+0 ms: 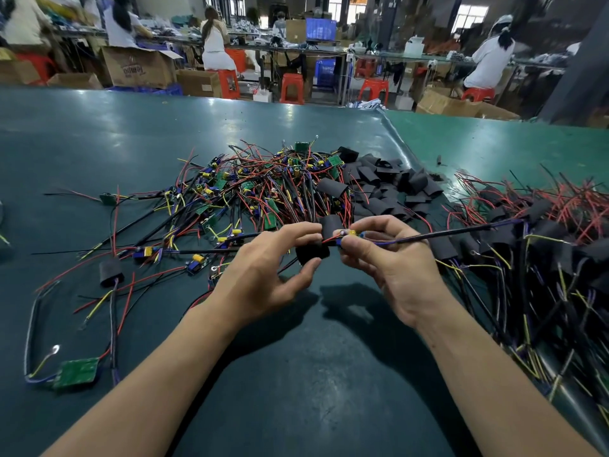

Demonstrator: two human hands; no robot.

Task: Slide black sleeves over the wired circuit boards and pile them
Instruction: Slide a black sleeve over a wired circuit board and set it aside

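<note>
Head camera looks forward and down, close over the green table [99,133]

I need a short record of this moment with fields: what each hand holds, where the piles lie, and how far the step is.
left hand: left hand pinches a black sleeve
right hand: right hand pinches a wired circuit board at the sleeve's mouth
step: board not yet inside the sleeve
unsleeved boards: tangled pile ahead, centre
empty sleeves: heap right of that pile
finished pile: sleeved boards at far right
strays: one bare green board near left, one sleeved board at left
surface: green table
</note>
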